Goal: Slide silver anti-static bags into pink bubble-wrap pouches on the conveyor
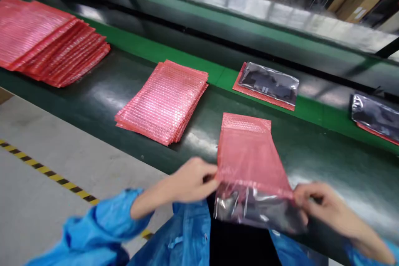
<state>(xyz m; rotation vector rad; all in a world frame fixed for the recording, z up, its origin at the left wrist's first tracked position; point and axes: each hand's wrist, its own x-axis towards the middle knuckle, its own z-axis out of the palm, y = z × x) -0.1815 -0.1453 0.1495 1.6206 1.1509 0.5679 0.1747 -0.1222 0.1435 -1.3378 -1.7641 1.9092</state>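
Pinching the near left edge of a pink bag [249, 153] between thumb and fingers of the left hand [193, 181]. Stretching over the dark green bench [330, 153], glossy, lightly wrinkled, bubbled in a band at the far end. Showing a shiny, see-through dark pouch [246, 208] beyond the near edge, unclear whether inside or underneath. Gripping the near right corner with the right hand [321, 203].
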